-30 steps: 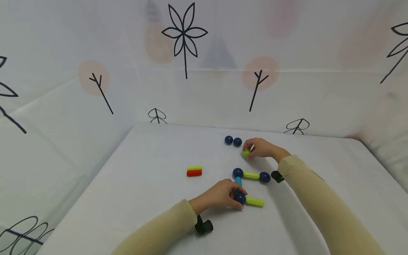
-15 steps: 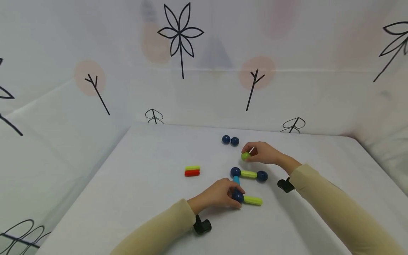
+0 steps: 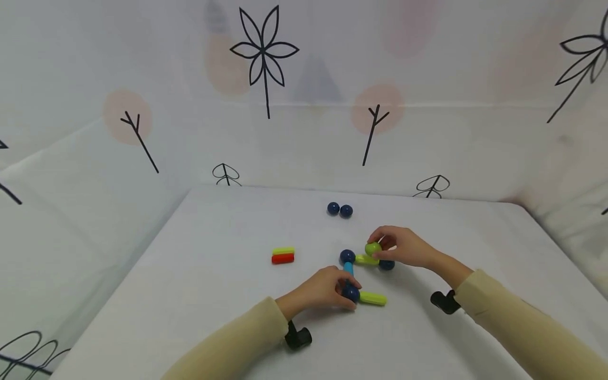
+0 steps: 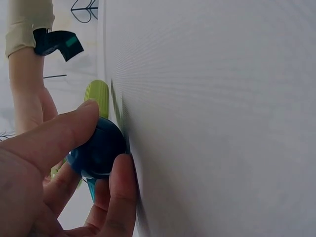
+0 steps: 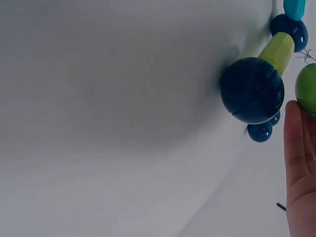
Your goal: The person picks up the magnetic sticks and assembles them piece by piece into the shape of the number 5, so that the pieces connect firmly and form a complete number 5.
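My left hand (image 3: 323,288) grips the near dark blue ball (image 3: 350,294) of a joined toy piece on the table. In the left wrist view, thumb and fingers curl round this ball (image 4: 101,150). A lime rod (image 3: 373,298) sticks out of it to the right, and a light blue rod (image 3: 349,268) links it to a second blue ball (image 3: 348,257). From there another lime rod (image 3: 366,259) runs to a third blue ball (image 3: 387,265). Above that rod, my right hand (image 3: 404,246) pinches a green ball (image 3: 372,249). The right wrist view shows the green ball (image 5: 308,89) at its edge.
A yellow-green rod (image 3: 283,250) and a red rod (image 3: 283,258) lie side by side left of the joined piece. Two loose dark blue balls (image 3: 333,208) sit farther back on the white table (image 3: 214,264). A patterned cloth (image 3: 304,142) stands behind.
My right hand has brought the green ball nearer, from close to the loose blue balls to above the far lime rod. The left hand keeps its grip, and the view has shifted slightly.
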Action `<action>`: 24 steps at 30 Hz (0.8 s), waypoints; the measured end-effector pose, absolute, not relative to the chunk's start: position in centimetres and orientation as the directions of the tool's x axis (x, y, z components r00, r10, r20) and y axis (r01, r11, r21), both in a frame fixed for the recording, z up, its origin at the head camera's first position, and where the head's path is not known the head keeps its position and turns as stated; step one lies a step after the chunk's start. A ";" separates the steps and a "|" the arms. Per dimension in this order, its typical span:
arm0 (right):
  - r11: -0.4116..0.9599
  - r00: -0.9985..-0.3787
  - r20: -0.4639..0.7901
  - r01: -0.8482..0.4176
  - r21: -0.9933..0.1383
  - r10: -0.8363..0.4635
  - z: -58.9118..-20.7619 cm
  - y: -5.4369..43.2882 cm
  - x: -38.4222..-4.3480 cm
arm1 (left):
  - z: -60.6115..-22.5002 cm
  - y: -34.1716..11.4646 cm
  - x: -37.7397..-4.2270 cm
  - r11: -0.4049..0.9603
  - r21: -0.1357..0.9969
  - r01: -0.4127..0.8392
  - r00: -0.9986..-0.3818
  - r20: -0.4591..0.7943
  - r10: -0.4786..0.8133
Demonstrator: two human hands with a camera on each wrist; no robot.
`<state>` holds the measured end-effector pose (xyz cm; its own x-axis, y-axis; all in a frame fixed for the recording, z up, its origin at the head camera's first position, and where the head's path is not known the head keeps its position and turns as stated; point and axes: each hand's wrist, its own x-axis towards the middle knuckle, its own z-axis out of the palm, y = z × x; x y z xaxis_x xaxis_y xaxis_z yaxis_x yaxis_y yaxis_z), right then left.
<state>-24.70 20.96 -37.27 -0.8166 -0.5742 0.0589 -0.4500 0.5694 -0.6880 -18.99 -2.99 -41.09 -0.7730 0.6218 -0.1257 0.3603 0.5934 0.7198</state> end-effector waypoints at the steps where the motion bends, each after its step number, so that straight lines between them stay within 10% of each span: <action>1: 0.563 -0.815 0.063 -0.451 -0.692 -0.576 -37.3 21.1 -24.4 | -41.1 -3.0 -19.0 0.592 0.722 0.358 -0.773 -0.127 0.622; 24: 0.447 -0.752 0.127 -0.509 -0.736 -0.647 -39.0 23.1 -20.3 | -41.1 -3.4 -19.3 0.602 0.728 0.328 -0.796 -0.130 0.591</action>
<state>-20.28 23.12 -38.96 -0.7519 -0.6470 0.1266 -0.5088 0.4473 -0.7356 -19.27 -3.44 -41.11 -0.7960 0.5913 -0.1296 0.3284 0.6018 0.7280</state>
